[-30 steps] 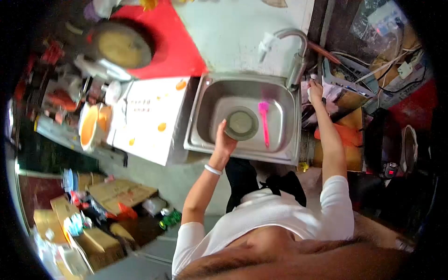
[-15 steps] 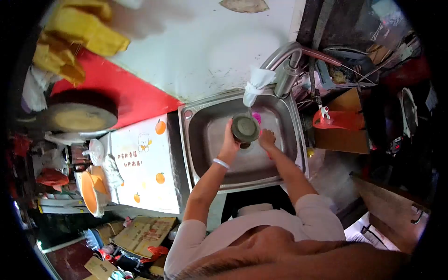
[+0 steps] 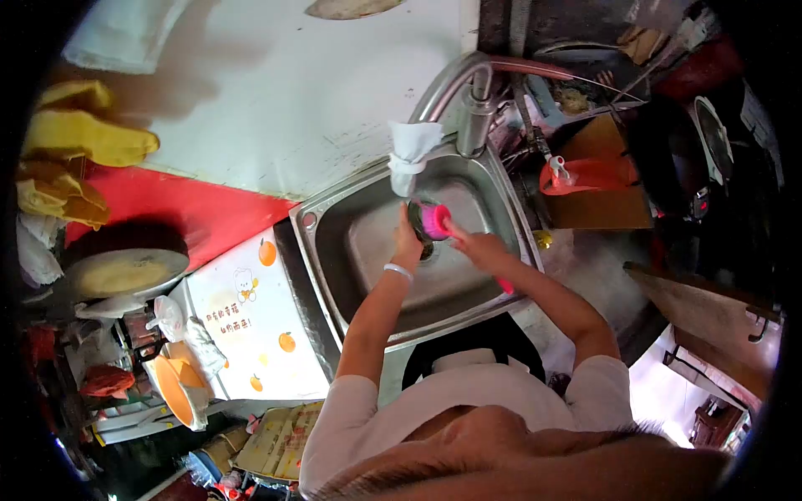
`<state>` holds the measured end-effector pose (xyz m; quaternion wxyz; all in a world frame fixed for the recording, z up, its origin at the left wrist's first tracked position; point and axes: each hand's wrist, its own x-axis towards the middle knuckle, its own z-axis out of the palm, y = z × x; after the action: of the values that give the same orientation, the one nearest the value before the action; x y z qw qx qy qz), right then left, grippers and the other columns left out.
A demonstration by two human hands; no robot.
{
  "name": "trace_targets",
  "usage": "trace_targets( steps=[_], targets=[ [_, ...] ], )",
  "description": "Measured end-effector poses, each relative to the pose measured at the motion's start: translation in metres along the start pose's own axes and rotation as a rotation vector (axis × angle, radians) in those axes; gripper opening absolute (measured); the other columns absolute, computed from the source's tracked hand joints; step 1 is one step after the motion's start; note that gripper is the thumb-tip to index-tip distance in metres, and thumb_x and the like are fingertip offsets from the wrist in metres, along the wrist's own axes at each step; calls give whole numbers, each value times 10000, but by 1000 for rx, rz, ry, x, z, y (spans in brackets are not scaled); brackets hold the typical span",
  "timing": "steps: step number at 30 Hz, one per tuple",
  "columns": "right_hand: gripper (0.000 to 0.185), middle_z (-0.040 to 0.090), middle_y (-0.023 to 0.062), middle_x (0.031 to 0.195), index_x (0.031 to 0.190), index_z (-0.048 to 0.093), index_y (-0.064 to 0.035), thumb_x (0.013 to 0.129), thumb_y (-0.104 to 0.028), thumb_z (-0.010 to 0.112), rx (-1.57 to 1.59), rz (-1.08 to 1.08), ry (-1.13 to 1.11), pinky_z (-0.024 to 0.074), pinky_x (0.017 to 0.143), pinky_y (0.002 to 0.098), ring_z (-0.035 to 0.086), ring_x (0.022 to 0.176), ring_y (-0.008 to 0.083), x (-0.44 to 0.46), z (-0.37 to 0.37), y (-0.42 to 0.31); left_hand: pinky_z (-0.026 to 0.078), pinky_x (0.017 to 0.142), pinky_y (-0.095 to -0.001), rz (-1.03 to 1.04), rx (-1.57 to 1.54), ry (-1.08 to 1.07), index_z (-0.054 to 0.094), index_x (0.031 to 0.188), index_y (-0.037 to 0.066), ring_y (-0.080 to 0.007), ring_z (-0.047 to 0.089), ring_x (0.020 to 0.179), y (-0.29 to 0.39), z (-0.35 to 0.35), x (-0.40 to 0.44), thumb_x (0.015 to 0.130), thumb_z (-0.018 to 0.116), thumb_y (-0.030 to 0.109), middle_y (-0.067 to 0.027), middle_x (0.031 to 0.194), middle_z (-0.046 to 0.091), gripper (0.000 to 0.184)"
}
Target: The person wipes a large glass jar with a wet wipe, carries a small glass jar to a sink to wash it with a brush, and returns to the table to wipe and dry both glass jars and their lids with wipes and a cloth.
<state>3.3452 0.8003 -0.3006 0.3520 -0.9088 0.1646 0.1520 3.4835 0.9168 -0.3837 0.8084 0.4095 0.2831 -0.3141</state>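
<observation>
Over the stainless steel sink (image 3: 334,288), my left hand (image 3: 406,246) is closed around a small dark green round container (image 3: 414,217), probably a cup or bowl; most of it is hidden. A white band circles that wrist. My right hand (image 3: 478,249) grips a pink-handled scrub brush (image 3: 434,220), its handle end sticking out below the palm. The bristle head presses against or into the container; I cannot tell which. Just above both hands hangs the faucet (image 3: 451,83), its spout wrapped in white cloth (image 3: 411,150).
To the left lies a white board (image 3: 255,334) printed with oranges, and beyond it an orange-lined tub (image 3: 177,388). A round pan (image 3: 125,271) stands by the red wall panel. Right of the sink are a cardboard box (image 3: 606,204) and a red container (image 3: 585,175).
My right hand has lifted the pink brush from the sink to the container. My left hand has tilted the container, so its round face no longer shows. The camera view has shifted and turned.
</observation>
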Motion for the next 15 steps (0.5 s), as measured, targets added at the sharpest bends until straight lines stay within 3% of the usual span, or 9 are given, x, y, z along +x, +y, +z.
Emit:
trace_targets(
  steps=[1,5,7,8,9,10,11,12,15],
  targets=[
    [514,549,199,651,1304,218,-260,842,-286,441,-193,-70,-64,436,558,448,551,615,372,-5,0,-2,497,653,-368,-11,6,-5,510,957,-59,-218,588,740,-10,-5,14,735,635,333,-116,903,567,467],
    [416,550,199,648,1271,310,-250,863,-276,386,-27,-14,170,411,534,469,542,590,367,35,15,51,465,552,-336,101,116,-113,569,827,-40,-180,563,623,-12,5,3,737,641,203,-88,769,576,270],
    [390,546,192,626,1241,360,-196,856,-250,393,219,-68,141,404,503,467,535,562,357,18,18,30,464,547,-325,111,132,58,578,825,-26,-172,562,623,-6,13,19,740,630,180,-85,756,577,229],
    [379,540,186,613,1226,372,-172,855,-244,390,41,-67,125,403,493,456,529,550,353,0,10,1,476,568,-338,117,232,14,579,846,-28,-180,568,631,3,19,0,755,606,161,-90,755,581,212],
    [369,535,181,599,1210,384,-148,853,-239,387,-144,-64,111,402,483,445,523,538,350,-11,4,-13,476,568,-338,100,243,17,579,846,-28,-180,568,631,-3,14,6,755,606,161,-90,755,581,212],
    [390,532,168,585,1224,363,-144,843,-224,394,-46,-87,235,402,480,448,522,532,343,15,17,6,482,584,-346,0,130,-62,575,868,-35,-188,573,641,-10,11,20,769,587,174,-94,758,585,232],
    [427,552,168,624,1240,289,-69,836,-177,373,-96,35,77,429,487,460,559,581,346,32,-6,6,487,600,-355,-98,19,-138,571,890,-42,-197,579,651,-15,9,28,784,567,187,-98,761,588,253],
    [432,550,165,617,1240,288,-67,832,-179,377,-44,16,87,430,485,460,560,575,341,32,-5,14,490,644,-364,26,186,12,557,941,-48,-213,588,698,-8,25,-2,820,508,190,-107,819,591,272],
    [400,553,161,623,1211,348,-136,823,-219,398,-85,-53,43,423,484,444,554,556,323,25,21,19,490,665,-355,125,111,-31,555,955,-42,-223,584,729,3,15,3,828,498,205,-115,877,583,284]
  ],
)
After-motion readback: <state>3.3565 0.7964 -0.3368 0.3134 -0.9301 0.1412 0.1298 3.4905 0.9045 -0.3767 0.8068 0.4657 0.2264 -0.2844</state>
